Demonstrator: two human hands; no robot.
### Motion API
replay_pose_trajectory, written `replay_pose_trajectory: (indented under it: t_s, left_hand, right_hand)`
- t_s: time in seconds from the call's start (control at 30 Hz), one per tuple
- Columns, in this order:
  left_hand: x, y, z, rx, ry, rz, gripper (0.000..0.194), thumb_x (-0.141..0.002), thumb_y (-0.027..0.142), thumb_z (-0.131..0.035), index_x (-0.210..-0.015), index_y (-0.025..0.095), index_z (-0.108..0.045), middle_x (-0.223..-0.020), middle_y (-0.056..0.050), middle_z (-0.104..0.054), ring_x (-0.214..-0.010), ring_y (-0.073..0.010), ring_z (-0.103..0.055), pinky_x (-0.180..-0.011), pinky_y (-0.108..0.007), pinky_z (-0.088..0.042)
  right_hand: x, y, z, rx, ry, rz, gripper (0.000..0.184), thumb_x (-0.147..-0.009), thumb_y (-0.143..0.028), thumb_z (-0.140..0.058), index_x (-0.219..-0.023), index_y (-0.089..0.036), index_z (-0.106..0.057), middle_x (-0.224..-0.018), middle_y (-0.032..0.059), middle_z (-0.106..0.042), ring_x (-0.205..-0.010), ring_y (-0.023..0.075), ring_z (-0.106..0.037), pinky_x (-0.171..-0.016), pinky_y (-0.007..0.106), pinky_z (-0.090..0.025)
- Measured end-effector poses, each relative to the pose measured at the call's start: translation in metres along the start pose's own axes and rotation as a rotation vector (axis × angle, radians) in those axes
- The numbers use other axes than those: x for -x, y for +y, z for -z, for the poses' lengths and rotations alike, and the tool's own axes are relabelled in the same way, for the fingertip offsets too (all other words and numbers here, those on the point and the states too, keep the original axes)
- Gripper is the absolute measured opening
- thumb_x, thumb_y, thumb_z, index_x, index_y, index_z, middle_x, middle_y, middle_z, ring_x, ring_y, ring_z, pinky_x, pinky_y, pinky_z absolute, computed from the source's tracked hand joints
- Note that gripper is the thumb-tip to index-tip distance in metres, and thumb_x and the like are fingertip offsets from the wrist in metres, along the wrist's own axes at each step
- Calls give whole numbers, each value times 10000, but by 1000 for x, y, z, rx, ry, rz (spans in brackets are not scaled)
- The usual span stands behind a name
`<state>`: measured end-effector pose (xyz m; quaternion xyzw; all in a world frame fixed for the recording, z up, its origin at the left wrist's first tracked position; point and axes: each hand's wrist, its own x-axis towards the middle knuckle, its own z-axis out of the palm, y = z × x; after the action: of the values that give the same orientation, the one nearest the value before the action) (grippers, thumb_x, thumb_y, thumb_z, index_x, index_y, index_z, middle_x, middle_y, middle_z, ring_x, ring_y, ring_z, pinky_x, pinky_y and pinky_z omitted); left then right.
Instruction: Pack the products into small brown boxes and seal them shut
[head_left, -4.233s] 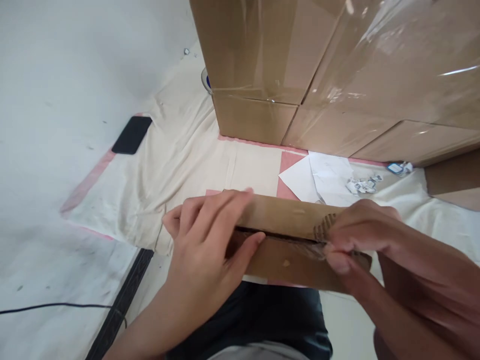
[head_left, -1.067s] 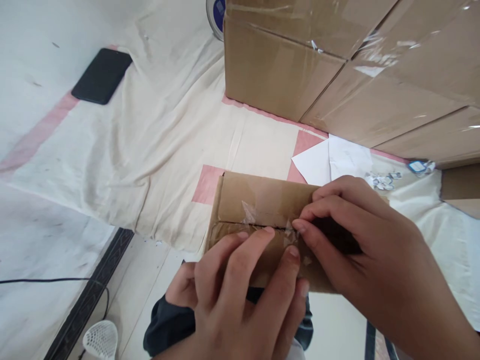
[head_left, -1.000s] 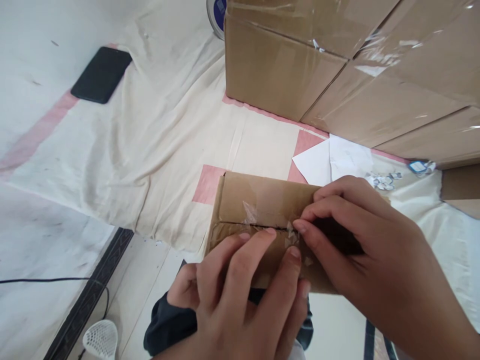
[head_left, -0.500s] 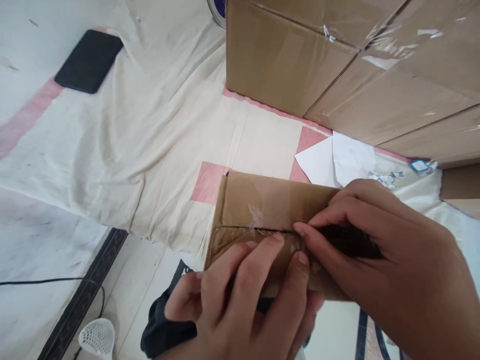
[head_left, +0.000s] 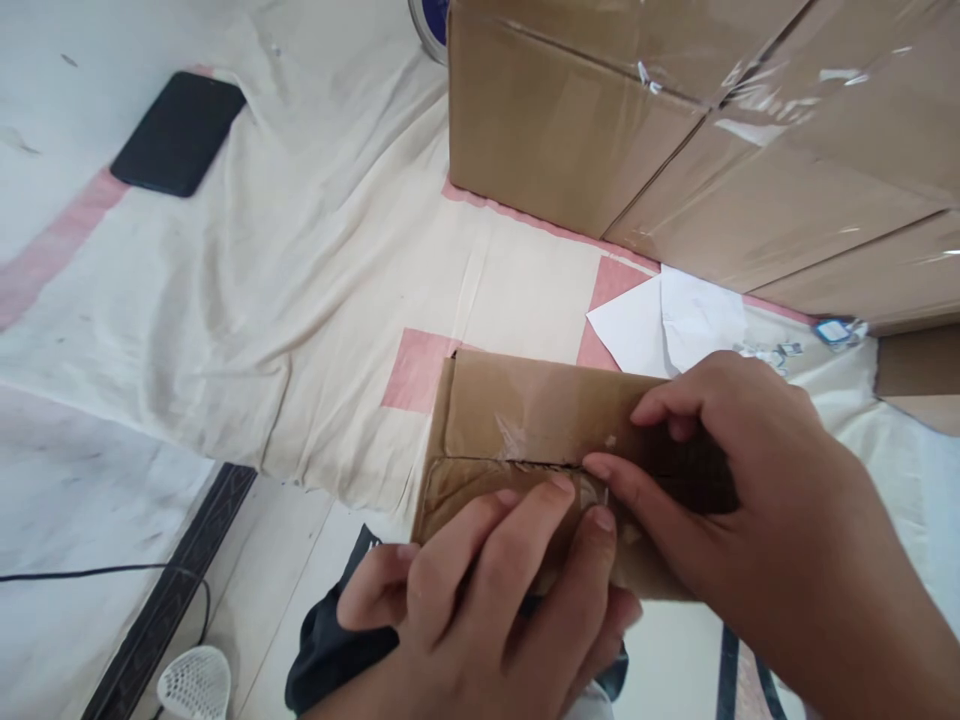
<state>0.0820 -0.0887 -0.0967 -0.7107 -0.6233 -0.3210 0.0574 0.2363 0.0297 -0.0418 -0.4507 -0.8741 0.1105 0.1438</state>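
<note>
A small brown cardboard box (head_left: 517, 400) lies under both hands, its top flaps meeting at a seam. Clear tape covers part of the top and looks wrinkled along that seam. My left hand (head_left: 502, 590) holds the box's near side, fingertips pressed on the lower flap and thumb lower down at its side. My right hand (head_left: 720, 460) rests over the box's right part. Its thumb tip touches the seam while the index finger is lifted apart from it. A thin clear sliver, perhaps tape, shows beside the left fingertips.
Large taped cardboard boxes (head_left: 540, 130) stand at the back right. White paper (head_left: 697, 315) and small plastic bits (head_left: 780, 352) lie before them. A black phone (head_left: 180, 132) rests on the wrinkled cream cloth (head_left: 337, 260). A cable (head_left: 90, 575) and white mesh object (head_left: 195, 682) are lower left.
My right index finger has lifted away from the thumb, opening the earlier pinch near the seam. My left hand stays on the box. The view has shifted slightly.
</note>
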Motion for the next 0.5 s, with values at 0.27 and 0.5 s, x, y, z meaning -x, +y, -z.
replay_pose_trajectory:
  t_s: [0.27, 0.5]
  left_hand:
    - [-18, -18, -4, -22, -69, -145, 436, -902, 252, -708, -1337, 238, -690, -1405, 32, -679, -1112, -264, -596, -956, -420, -391]
    - [-37, -70, -3, 96, -196, -20, 545, -959, 263, -622, -1492, 347, -547, -1464, 75, -625, -1287, -330, -588, -1144, -537, -373]
  right_hand:
    - [25, 14, 20, -232, 78, -136, 110, -943, -160, -631, -935, -265, -599, -888, 14, -627, -806, 214, -585, -697, 359, -425]
    - [99, 175, 46, -139, 468, -631, 54, -902, -282, -737, -903, -317, -696, -832, 42, -662, -725, 249, -599, -705, 413, -459]
